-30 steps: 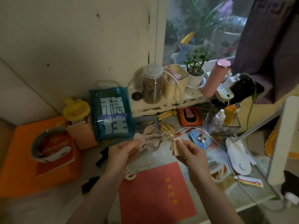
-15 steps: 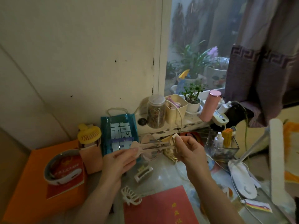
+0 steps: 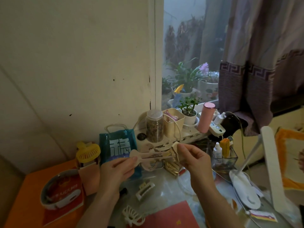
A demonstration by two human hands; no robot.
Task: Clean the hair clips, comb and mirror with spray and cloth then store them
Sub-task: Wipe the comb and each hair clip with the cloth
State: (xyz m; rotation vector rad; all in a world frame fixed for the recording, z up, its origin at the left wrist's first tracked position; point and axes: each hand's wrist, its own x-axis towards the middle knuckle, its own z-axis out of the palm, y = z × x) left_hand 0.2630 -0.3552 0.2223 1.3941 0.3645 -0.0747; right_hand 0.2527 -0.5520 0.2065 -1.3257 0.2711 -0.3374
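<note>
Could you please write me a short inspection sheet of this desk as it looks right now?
Surface: glossy desk top, crowded.
Job's things: beige hair clip held up; two claw clips lying on the desk. Comb, mirror, spray: nothing seen.
Clutter: teal bag, yellow fan, jar, pink bottle, red folder.
Hands: left hand grips the clip's end; right hand pinches a small cloth against it.
Cables: white cord across the desk.
Surroundings: window plants, curtain.

Dim, soft window light (image 3: 189,46), wide-angle distortion
</note>
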